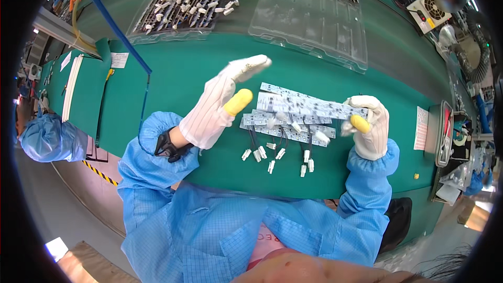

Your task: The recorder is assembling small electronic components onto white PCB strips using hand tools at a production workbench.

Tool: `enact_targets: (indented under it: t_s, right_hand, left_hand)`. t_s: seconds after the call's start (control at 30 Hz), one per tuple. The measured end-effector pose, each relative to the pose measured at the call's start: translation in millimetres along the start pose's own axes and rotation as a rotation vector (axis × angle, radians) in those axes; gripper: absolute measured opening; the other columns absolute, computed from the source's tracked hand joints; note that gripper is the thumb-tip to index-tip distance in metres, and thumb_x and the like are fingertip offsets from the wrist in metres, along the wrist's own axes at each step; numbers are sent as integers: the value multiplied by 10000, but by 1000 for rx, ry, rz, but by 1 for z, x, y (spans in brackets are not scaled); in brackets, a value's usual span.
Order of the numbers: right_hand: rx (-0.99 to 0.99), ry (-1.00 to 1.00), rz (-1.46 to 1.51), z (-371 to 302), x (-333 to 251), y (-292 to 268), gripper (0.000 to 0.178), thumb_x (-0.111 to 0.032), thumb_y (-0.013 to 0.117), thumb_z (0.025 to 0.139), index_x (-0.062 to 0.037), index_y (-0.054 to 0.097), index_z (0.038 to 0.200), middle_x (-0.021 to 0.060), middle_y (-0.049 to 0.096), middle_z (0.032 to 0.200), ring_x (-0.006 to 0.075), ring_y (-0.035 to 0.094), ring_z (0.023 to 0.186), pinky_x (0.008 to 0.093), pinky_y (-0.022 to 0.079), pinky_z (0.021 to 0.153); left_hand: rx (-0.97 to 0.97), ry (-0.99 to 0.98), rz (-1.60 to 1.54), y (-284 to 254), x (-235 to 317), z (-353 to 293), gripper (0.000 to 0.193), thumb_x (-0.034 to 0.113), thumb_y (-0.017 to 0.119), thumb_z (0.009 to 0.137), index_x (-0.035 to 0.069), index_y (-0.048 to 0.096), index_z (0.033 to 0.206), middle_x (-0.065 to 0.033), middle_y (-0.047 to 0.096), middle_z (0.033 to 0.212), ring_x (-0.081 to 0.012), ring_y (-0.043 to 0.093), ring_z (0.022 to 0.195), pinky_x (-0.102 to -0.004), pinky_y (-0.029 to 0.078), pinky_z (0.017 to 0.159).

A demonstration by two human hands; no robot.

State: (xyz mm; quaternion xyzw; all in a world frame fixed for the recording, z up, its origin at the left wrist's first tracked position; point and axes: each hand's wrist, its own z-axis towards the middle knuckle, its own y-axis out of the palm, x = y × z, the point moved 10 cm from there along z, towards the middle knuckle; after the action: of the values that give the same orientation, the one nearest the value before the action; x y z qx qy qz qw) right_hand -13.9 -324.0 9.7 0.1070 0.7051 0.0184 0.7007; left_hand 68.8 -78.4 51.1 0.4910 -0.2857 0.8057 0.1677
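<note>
My left hand (216, 104), in a white glove with a yellow thumb cover, is raised over the green mat. Its fingers stretch away from the thumb and hold nothing. My right hand (373, 126), gloved the same way, pinches the right end of long, narrow LED circuit strips (309, 107). Their left ends fan slightly apart; how many are held cannot be made out. Below and partly under them lie more LED strips (298, 133). Thin dark wires run from these toward me, ending in several small white connectors (281, 153).
Beyond the mat (173, 81) are a clear tray (196, 35) heaped with wired strips and another clear tray (306, 26) holding a few. A blue cord (145, 91) hangs by my left arm with its black wrist strap (168, 149). A metal box (444, 133) stands right.
</note>
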Motion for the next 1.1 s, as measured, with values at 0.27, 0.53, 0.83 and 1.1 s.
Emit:
enact_targets:
  t_s: [0.27,0.53,0.83,1.1]
  right_hand:
    - [27,-38,-208,-2,-5,23,604,-262,775,742,2,488,1204,138,600,1026,141,634,687,205,504,560]
    - [115,-19,-105,3,4,-2,641,-331,706,821,38,426,1265,162,573,1104,212,643,903,287,558,772]
    - [8,-32,18,-2,5,8,753,-477,762,724,26,479,1206,68,620,790,124,609,625,199,461,521]
    - [-44,-91,98,-3,1,9,424,-235,648,882,27,496,1178,91,622,749,120,595,564,232,508,532]
  left_hand:
    - [-56,-289,-546,32,-27,-24,624,257,706,815,-28,424,1294,-142,614,1095,-199,601,1006,-334,466,904]
    - [-54,-118,-64,12,-30,-26,489,212,704,814,-49,529,1188,-121,603,1107,-160,593,978,-286,482,861]
    - [143,-21,-248,-1,-29,-33,512,249,765,705,11,603,1129,-103,647,1058,-158,644,872,-263,522,759]
    - [149,56,-124,-8,-18,-32,495,293,759,703,-4,635,1079,-122,638,1067,-159,647,849,-249,524,744]
